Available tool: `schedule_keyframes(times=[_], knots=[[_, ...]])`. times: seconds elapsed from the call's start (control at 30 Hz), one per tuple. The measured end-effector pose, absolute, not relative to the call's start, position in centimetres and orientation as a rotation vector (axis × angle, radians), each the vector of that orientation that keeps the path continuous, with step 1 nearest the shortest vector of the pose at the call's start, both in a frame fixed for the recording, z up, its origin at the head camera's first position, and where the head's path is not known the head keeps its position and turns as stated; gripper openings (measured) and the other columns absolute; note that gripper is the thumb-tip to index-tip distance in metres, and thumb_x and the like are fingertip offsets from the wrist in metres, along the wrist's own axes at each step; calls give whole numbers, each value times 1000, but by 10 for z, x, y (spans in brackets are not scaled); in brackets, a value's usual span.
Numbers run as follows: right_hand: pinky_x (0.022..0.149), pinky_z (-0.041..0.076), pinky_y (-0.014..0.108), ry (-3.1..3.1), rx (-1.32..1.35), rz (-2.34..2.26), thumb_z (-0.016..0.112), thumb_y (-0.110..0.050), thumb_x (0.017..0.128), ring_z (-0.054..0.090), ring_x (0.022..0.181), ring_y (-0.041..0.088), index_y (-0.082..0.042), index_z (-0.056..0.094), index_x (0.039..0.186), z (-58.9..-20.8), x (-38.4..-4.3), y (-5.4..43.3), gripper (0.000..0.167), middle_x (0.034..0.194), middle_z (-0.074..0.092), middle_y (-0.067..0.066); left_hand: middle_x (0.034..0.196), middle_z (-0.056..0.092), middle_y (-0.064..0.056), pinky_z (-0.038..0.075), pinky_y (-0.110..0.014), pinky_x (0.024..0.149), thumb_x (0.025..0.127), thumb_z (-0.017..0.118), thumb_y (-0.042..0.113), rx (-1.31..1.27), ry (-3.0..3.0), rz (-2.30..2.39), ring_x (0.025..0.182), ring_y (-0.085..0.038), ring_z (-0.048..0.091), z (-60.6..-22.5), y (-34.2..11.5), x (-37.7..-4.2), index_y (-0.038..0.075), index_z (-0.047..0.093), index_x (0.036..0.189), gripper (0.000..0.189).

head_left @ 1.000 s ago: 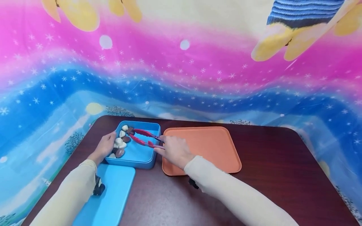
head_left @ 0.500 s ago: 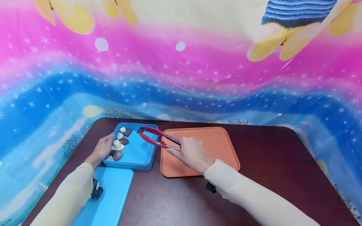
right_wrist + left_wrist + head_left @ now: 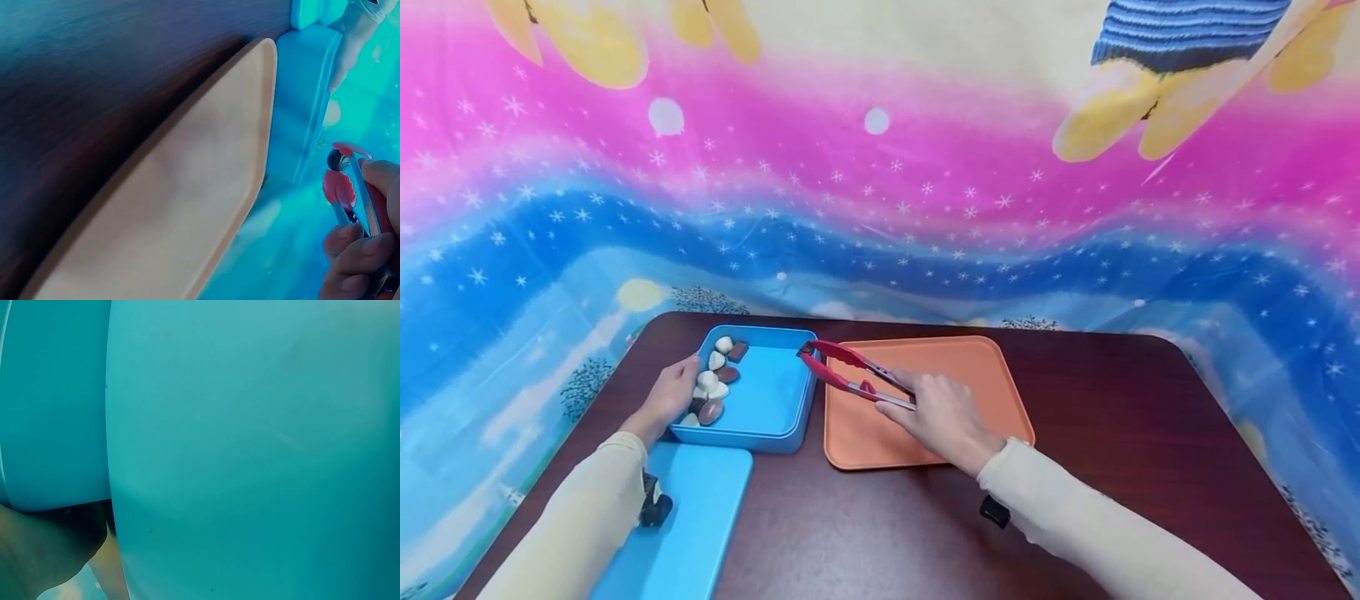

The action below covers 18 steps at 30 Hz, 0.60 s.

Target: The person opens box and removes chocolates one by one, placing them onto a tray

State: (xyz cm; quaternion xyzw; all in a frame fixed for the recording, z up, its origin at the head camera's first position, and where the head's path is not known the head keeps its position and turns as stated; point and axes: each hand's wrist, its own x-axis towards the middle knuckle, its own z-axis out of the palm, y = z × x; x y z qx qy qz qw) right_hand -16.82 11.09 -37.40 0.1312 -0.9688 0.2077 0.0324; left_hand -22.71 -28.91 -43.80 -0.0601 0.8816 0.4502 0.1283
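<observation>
My left hand (image 3: 670, 393) holds the left side of the blue box (image 3: 758, 442); in the left wrist view part of that hand (image 3: 47, 553) shows low against blue plastic. Along the box's left side lie several white and brown chocolate-like pieces (image 3: 727, 375). My right hand (image 3: 945, 417) grips red-tipped metal tongs (image 3: 842, 354), fingers wrapped around the handles. Between the tong tips is a small dark rounded piece (image 3: 338, 160), raised over the box's right rim. The tongs reach across the orange tray (image 3: 992, 387), above its left part.
A blue lid (image 3: 700, 508) lies on the dark wooden table (image 3: 820, 525), in front of the box and under my left forearm. The tray stands just right of the box. Behind the table hangs a colourful printed cloth (image 3: 880, 200).
The tongs moved right from among the pieces to the box's right rim, carrying the dark piece. A square brown piece stays at the upper left. My left hand keeps its hold.
</observation>
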Motion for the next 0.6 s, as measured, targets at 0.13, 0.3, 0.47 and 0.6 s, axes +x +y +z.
schedule_keyframes(times=[0.13, 0.3, 0.47, 0.6], knots=[[48, 36, 28, -2974, 377, 689, 76, -52, 87, 47, 55, 14, -22, 65, 138, -378, -167, 119, 60, 64, 58, -6, 167, 12, -28, 24, -68, 121, 109, 10, 51, -171, 2551, 1333, 154, -50, 15, -438, -290, -227, 5, 5, 162, 70], [49, 37, 28, -2969, 330, 691, 77, -51, 86, 49, 60, 14, -22, 66, 137, -386, -167, 129, 60, 68, 61, -7, 166, 17, -29, 25, -68, 121, 110, 10, 50, -162, 2574, 1327, 152, -51, 18, -439, -289, -226, 4, 9, 162, 70], [48, 38, 28, -2967, 302, 704, 77, -49, 86, 49, 60, 14, -22, 67, 136, -395, -168, 140, 57, 67, 60, -6, 166, 17, -29, 23, -69, 121, 110, 12, 49, -179, 2629, 1293, 152, -52, 18, -441, -290, -227, 4, 11, 162, 69], [47, 39, 27, -2972, 299, 742, 78, -46, 87, 49, 57, 14, -22, 67, 134, -400, -170, 147, 55, 67, 60, -6, 166, 17, -29, 25, -69, 120, 110, 11, 50, -170, 2611, 1311, 152, -52, 19, -441, -290, -227, 5, 9, 162, 69]])
